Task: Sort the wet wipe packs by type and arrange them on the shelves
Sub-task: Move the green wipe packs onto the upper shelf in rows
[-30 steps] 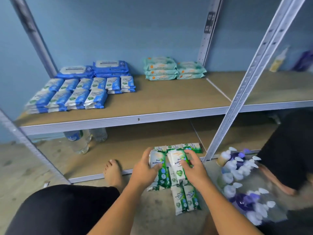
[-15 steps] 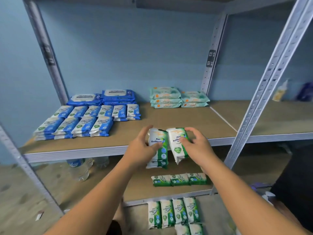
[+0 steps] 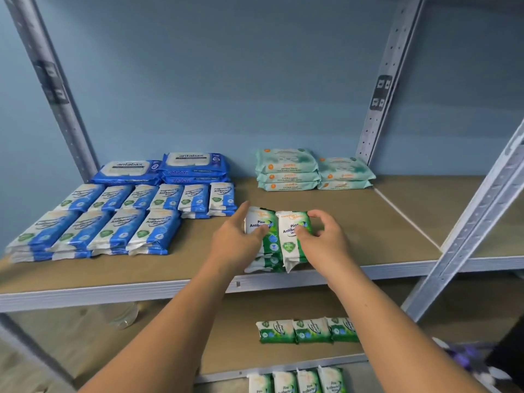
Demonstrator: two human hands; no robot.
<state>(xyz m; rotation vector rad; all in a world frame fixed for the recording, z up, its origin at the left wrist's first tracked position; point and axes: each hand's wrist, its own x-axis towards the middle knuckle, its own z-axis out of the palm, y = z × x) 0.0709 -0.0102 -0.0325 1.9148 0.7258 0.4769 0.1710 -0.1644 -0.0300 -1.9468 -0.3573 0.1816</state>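
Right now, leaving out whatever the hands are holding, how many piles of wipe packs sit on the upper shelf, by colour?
Large dark blue piles: 2
Small blue-and-white piles: 10
Mint green piles: 2
Total: 14 piles
Left out: the green pine packs held by the left hand and the right hand.

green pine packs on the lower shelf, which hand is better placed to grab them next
Right, probably. The left hand and right hand both grip stacked pine packs at the upper shelf, but the three lower-shelf packs lie beside the right forearm, farther from the left.
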